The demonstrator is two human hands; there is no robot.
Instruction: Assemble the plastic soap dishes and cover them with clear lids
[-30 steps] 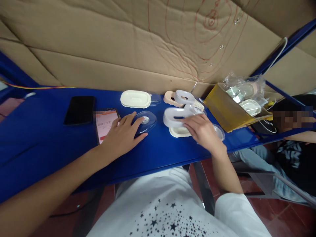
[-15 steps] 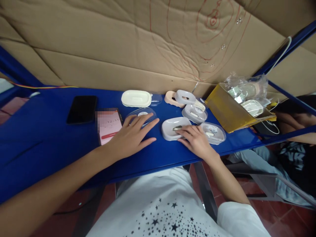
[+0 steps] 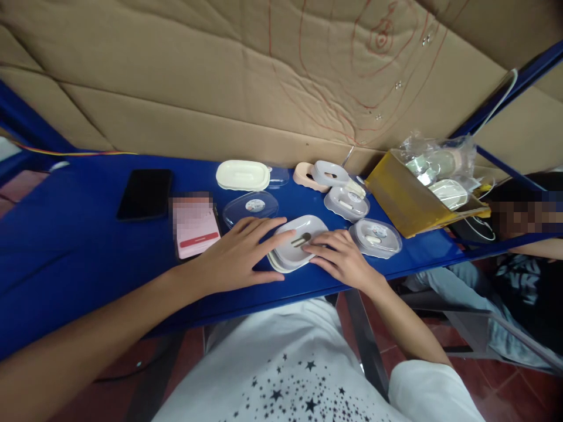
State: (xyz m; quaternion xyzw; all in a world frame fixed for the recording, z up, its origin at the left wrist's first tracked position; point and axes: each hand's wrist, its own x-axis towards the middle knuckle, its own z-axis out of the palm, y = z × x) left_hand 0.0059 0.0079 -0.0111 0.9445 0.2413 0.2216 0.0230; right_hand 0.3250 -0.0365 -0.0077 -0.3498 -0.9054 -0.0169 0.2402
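A pale grey oval soap dish (image 3: 292, 255) with a slot in its middle lies in front of me. A cream layer shows under its left front edge. My right hand (image 3: 345, 258) pinches the dish's right side, fingertips over the rim near the slot. Spread around the dish's left end is my left hand (image 3: 246, 252), its index fingertip over the rim and its thumb along the front edge. Behind that hand lies a clear oval lid (image 3: 235, 205) with a round label. To the right sits another grey dish under a clear lid (image 3: 382, 237).
Behind are a cream dish (image 3: 241, 174), a peach dish (image 3: 303, 174), a grey dish (image 3: 332, 172) and a lidded dish (image 3: 347, 208). A yellow box (image 3: 396, 199) holds bagged dishes. Two phones (image 3: 145, 193) lie left. Another person sits at right.
The dish has slid left and toward me with my right hand, and is turned at an angle. My left hand has moved slightly right, reaching its left end.
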